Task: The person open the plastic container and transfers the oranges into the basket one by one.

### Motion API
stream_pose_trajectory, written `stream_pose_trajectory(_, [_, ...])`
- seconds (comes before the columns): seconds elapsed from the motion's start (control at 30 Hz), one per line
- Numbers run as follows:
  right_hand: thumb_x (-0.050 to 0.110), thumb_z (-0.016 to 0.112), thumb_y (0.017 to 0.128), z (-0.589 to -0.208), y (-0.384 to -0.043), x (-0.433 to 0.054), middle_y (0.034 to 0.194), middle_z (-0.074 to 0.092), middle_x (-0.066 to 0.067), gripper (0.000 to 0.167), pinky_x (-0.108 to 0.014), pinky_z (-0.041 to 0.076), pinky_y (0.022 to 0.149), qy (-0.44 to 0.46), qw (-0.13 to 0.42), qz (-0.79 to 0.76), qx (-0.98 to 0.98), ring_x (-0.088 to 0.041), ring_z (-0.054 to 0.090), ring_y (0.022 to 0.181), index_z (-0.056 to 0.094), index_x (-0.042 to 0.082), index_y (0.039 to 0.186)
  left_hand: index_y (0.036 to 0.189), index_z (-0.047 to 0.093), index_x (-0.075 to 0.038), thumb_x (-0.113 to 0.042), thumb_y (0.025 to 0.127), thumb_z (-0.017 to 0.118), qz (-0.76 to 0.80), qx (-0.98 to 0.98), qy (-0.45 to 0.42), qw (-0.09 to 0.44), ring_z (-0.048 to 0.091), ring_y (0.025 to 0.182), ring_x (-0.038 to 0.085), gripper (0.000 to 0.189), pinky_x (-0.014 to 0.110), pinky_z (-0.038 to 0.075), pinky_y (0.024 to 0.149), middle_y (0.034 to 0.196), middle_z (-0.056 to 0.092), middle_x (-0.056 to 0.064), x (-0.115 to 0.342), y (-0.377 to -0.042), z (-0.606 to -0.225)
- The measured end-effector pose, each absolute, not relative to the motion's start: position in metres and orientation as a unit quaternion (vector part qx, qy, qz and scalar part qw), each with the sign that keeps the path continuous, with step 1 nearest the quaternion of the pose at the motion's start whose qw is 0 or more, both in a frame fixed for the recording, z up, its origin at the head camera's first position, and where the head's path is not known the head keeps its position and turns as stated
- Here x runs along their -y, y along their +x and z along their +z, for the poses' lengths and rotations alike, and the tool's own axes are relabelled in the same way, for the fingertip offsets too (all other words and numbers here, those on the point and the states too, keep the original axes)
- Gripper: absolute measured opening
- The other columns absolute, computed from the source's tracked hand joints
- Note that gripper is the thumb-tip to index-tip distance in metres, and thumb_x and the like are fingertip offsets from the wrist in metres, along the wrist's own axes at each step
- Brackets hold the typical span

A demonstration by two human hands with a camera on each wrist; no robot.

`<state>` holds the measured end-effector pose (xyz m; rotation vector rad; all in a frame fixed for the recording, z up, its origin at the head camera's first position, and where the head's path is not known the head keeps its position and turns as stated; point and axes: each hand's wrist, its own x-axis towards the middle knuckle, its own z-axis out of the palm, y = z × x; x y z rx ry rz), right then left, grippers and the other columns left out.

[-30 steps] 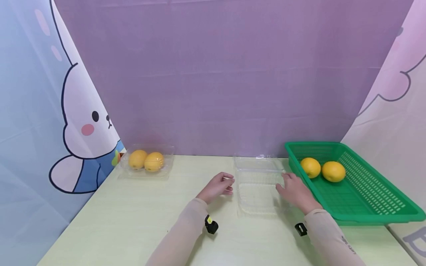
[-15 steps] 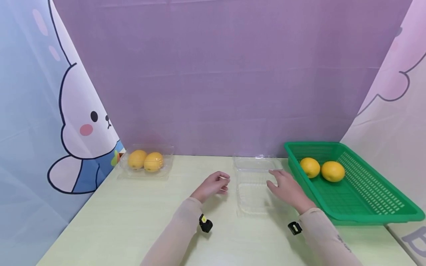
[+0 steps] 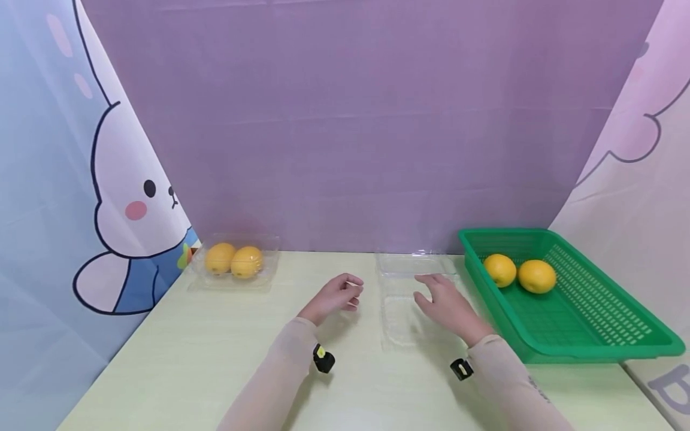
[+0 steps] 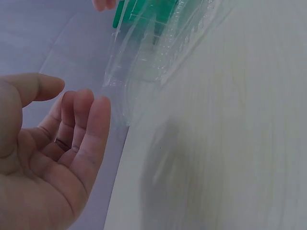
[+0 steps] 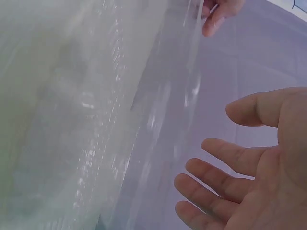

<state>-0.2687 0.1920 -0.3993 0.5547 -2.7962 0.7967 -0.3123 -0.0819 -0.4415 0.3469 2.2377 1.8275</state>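
A clear plastic clamshell box [image 3: 400, 323] lies on the table with its lid [image 3: 412, 264] raised at the back; nothing shows inside it. To its left, my left hand [image 3: 335, 297] hovers with loosely bent fingers, apart from the box and holding nothing. My right hand [image 3: 450, 308] is over the box's right part, fingers spread and nothing between them. In the right wrist view the fingers [image 5: 211, 191] overlap the clear plastic's edge. Two oranges, one [image 3: 500, 270] beside the other [image 3: 536, 276], sit in a green basket [image 3: 593, 354] right of that hand.
At the back left stands another clear clamshell box [image 3: 266, 278], with two oranges [image 3: 246, 262] inside it. A purple cloth [image 3: 334, 131] hangs behind the table [image 3: 178, 365]. The basket's long side rises close to my right forearm.
Both hands have shifted left; the right one moved from the box's right edge to over the box. The view has turned slightly. Boxes and oranges stay in place.
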Motion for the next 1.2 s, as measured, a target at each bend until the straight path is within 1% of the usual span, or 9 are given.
stream_pose_trajectory(0.23, [0.021, 0.059, 0.1, -0.399, -0.269, -0.178, 0.135, 0.054, -0.024, 0.044, -0.058, 0.043, 0.103, 0.19, 0.091, 0.28, 0.937, -0.042, 0.051, 0.125, 0.057, -0.003, 0.136, 0.128, 0.054, 0.004, -0.02, 0.102, 0.058, 0.61, -0.774, 0.126, 0.11, 0.063, 0.088, 0.022, 0.036, 0.035, 0.059, 0.08, 0.11, 0.059, 0.026, 0.092, -0.312, -0.44])
stream_pose_trajectory(0.43, [0.021, 0.059, 0.099, -0.397, -0.269, -0.166, 0.136, 0.054, -0.022, 0.044, -0.056, 0.044, 0.103, 0.189, 0.086, 0.302, 0.931, -0.039, 0.051, 0.125, 0.058, -0.001, 0.137, 0.127, 0.055, 0.004, -0.019, 0.102, 0.058, 0.602, -0.782, 0.127, 0.098, 0.063, 0.088, 0.024, 0.034, 0.037, 0.059, 0.079, 0.107, 0.059, 0.025, 0.098, -0.312, -0.439])
stream_pose_trajectory(0.77, [0.021, 0.06, 0.099, -0.398, -0.269, -0.147, 0.137, 0.055, -0.019, 0.043, -0.054, 0.043, 0.104, 0.197, 0.084, 0.326, 0.921, -0.036, 0.051, 0.127, 0.059, 0.0, 0.136, 0.126, 0.056, 0.001, -0.02, 0.102, 0.059, 0.571, -0.805, 0.136, 0.087, 0.064, 0.092, 0.03, 0.032, 0.035, 0.059, 0.081, 0.108, 0.06, 0.026, 0.11, -0.306, -0.432])
stream_pose_trajectory(0.93, [0.021, 0.06, 0.098, -0.4, -0.269, -0.138, 0.136, 0.056, -0.017, 0.043, -0.052, 0.043, 0.105, 0.2, 0.083, 0.333, 0.918, -0.034, 0.052, 0.126, 0.059, 0.001, 0.136, 0.125, 0.058, -0.002, -0.021, 0.102, 0.058, 0.543, -0.825, 0.139, 0.068, 0.065, 0.093, 0.031, 0.03, 0.035, 0.058, 0.08, 0.108, 0.062, 0.024, 0.117, -0.303, -0.429])
stream_pose_trajectory(1.2, [0.022, 0.06, 0.099, -0.403, -0.27, -0.123, 0.137, 0.055, -0.014, 0.043, -0.05, 0.043, 0.106, 0.198, 0.071, 0.346, 0.914, -0.031, 0.051, 0.128, 0.059, 0.004, 0.137, 0.118, 0.061, -0.013, -0.022, 0.102, 0.059, 0.511, -0.847, 0.138, 0.04, 0.064, 0.094, 0.031, 0.019, 0.036, 0.055, 0.081, 0.106, 0.064, 0.019, 0.133, -0.301, -0.424])
